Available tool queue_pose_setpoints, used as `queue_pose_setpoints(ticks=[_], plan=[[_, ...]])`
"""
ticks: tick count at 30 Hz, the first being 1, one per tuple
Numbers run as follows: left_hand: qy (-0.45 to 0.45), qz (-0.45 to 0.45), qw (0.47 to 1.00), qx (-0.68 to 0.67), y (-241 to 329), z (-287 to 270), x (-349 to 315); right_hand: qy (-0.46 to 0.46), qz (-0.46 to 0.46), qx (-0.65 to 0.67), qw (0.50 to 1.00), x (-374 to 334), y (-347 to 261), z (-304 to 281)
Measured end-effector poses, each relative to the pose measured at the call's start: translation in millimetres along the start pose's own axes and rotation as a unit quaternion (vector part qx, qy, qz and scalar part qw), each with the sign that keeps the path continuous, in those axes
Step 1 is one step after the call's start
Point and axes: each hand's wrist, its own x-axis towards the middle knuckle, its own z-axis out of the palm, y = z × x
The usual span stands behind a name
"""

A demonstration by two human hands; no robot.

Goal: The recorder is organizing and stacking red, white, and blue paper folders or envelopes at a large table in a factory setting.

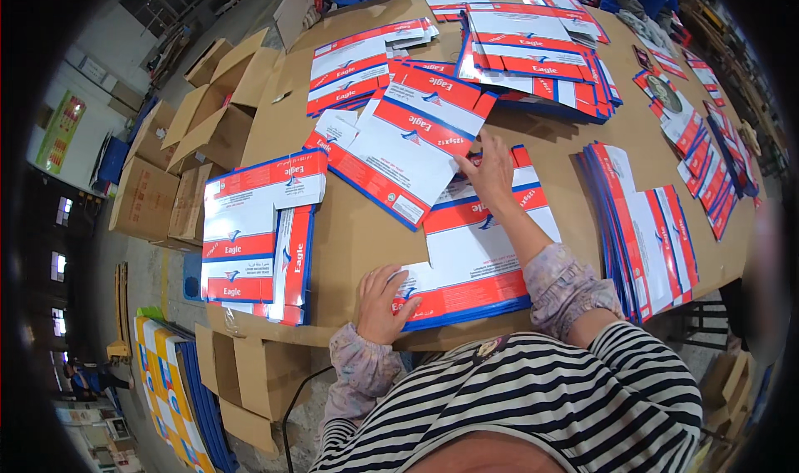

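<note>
left hand (pixel 383 308), fingers spread loose, rests on the near box stack (pixel 495 261); farther, right hand (pixel 491 173) curls at a slanted flat box (pixel 416 144), grip unclear. probably light, stiff, slick, creasable: best taken by its edges.

Brown tabletop (pixel 354 232), flat red-white-blue cartons (pixel 474 261) stacked at the near edge, more stacks (pixel 237 269) around them

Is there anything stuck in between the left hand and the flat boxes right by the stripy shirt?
No, nothing visible is in the way: the left hand already rests on the near-left corner of the nearest pile of flat boxes.
</note>
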Motion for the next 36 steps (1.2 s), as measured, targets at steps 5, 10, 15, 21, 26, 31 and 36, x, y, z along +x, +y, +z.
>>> queue_pose_setpoints(ticks=[5, 10, 15, 21, 26, 31, 36], plan=[[0.003, 0.000, 1.000, 0.001, 0, 0, 0, -0.038, 0.083, 0.145, 0.985, 30, -8, 1], [-0.006, 0.002, 1.000, 0.005, -1, -1, 0, -0.093, 0.134, 0.244, 0.956, 47, -7, 14], [-0.005, -0.011, 1.000, -0.020, -1, 2, 1, -0.185, 0.152, 0.244, 0.940, 81, 5, 19], [0.012, 0.012, 1.000, -0.011, -8, 1, -7, -0.184, 0.018, 0.140, 0.973, 97, -30, 15], [0.015, 0.037, 0.999, -0.021, -11, 8, -3, -0.200, -0.045, -0.075, 0.976, 111, 3, 32], [0.026, 0.044, 0.998, -0.030, -12, 8, -6, -0.252, -0.005, -0.057, 0.966, 126, 5, 33], [0.020, 0.037, 0.999, -0.027, -8, 7, -4, -0.200, -0.025, -0.074, 0.977, 126, 8, 30]])
